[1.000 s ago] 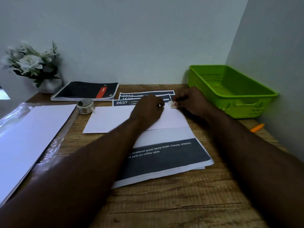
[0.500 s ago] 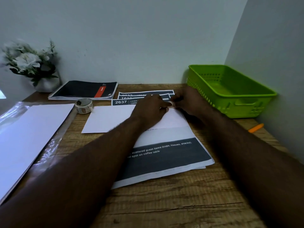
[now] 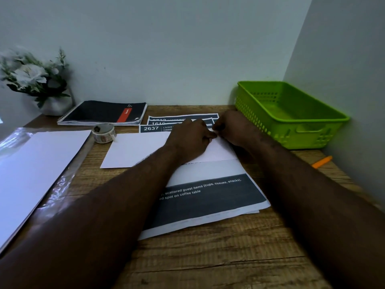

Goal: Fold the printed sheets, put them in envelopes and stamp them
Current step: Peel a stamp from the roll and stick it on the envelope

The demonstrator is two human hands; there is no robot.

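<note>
plain white envelope [image 3: 135, 150] flat atop dark-banded printed sheets [image 3: 210, 197]

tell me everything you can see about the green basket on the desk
The green basket is a shallow rectangular tray of bright lime plastic, with rows of small holes in its walls and a cut-out handle slot in the near end. It sits upright on the wooden desk in the far right corner, close to both walls. What shows of its inside holds nothing. The right hand is just beside its near left wall; whether they touch is unclear.

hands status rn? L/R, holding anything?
Left hand: fingers curled, pinching at the envelope corner; held item too small to tell.
Right hand: same spot, grip unclear.
</note>
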